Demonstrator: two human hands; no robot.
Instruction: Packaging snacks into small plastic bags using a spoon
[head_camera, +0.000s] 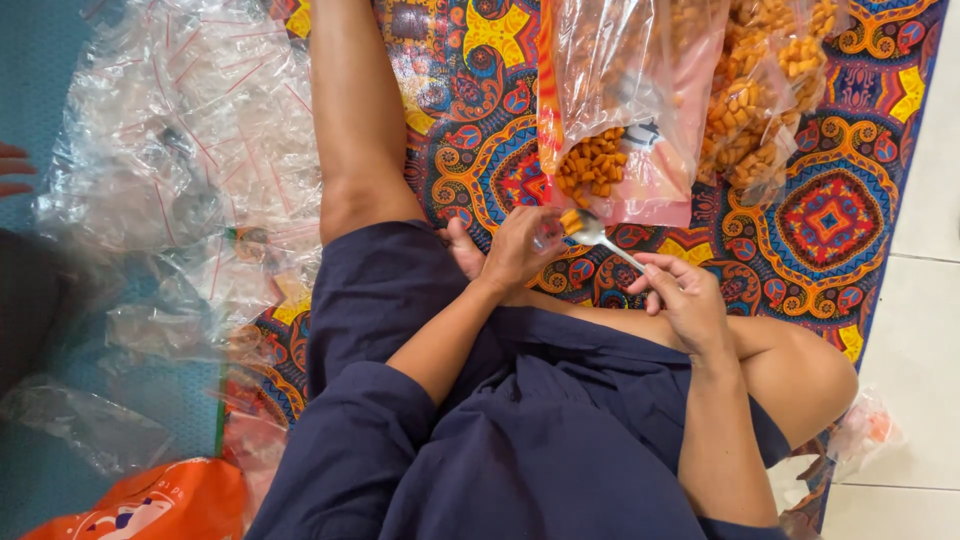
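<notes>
I sit on a patterned mat (830, 220) in dark blue clothes. My right hand (680, 295) holds a metal spoon (592, 232) by its handle, its bowl carrying a few orange snack pieces. My left hand (512, 248) grips a small clear plastic bag (548, 232) right at the spoon's bowl. Just beyond both hands lies a large open clear bag of orange snack pieces (600, 165), its mouth toward me.
More filled bags of orange snacks (760, 110) lie at the top right. A heap of empty clear bags with red strips (180, 150) covers the left. An orange bag (150, 505) lies at the bottom left. Another person's fingers (12, 170) show at the left edge. White floor tiles (930, 300) border the right.
</notes>
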